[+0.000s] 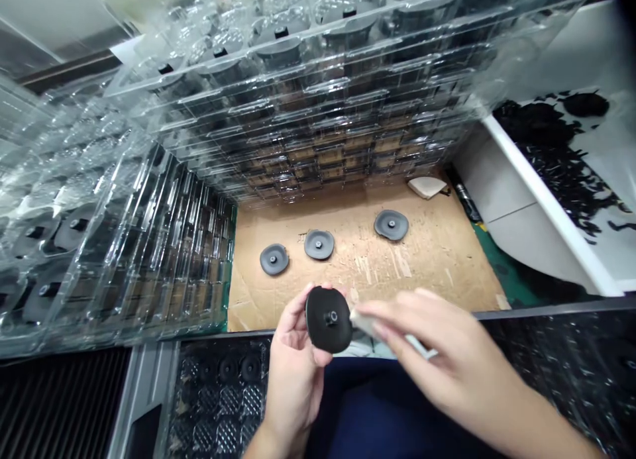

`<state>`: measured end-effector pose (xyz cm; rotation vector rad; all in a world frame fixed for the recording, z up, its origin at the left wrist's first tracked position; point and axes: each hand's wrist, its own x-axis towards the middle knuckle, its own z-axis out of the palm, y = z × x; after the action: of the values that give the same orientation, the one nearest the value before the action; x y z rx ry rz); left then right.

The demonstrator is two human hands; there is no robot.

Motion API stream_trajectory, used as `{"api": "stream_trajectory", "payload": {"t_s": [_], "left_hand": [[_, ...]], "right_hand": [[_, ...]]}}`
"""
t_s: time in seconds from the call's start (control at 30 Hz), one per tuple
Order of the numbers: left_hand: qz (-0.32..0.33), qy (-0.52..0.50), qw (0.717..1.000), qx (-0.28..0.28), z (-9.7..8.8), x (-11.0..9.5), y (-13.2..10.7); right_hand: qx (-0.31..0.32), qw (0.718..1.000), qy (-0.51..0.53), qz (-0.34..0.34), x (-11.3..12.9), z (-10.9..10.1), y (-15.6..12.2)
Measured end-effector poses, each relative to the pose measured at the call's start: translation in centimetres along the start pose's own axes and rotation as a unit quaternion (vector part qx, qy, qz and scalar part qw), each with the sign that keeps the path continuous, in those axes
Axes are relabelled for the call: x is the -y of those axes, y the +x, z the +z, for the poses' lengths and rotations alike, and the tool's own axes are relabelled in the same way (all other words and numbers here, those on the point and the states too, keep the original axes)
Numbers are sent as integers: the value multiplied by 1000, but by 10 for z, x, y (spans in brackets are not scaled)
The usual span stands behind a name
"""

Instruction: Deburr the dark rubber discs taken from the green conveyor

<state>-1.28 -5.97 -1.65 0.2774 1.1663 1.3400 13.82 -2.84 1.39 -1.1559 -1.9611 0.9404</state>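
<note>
Head camera looks down on the left hand (pixel 293 373), whose thumb and fingers pinch a black disc (pixel 328 318) by its rim, face up, low in the middle of the view. Beside it, the right hand (pixel 437 353) is closed around a pale slim tool (pixel 365 324), with its tip touching the disc's right edge. Beyond them, three grey discs (pixel 318 244) lie apart on a scuffed cardboard sheet (pixel 437 254). Stacks of clear plastic trays (pixel 318 114) wall the back and left.
</note>
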Motion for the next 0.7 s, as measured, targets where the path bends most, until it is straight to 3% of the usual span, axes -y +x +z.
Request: {"api": "stream_trajectory", "payload": {"t_s": [0.1,0.2,0.33,0.43,0.53,0.6,0.7], "left_hand": [[2,-5,999,32,4,-2,0],[-15,-34,997,75,5,-4,1],[-17,-68,995,67,-4,-5,6],[-14,-76,995,65,-8,-5,6],[-28,-63,996,49,-3,-7,4],[-39,-63,996,47,3,-9,2],[-48,-74,994,69,8,-9,-1]], "right_hand": [[-63,997,34,-15,0,-2,3],[-51,991,100,-77,4,-1,9],[9,994,108,34,-23,8,-3],[-26,992,67,105,-62,24,-20],[-23,992,28,120,-85,33,-26],[-19,992,23,123,-78,27,-20],[-63,993,29,98,-38,9,-3]]}}
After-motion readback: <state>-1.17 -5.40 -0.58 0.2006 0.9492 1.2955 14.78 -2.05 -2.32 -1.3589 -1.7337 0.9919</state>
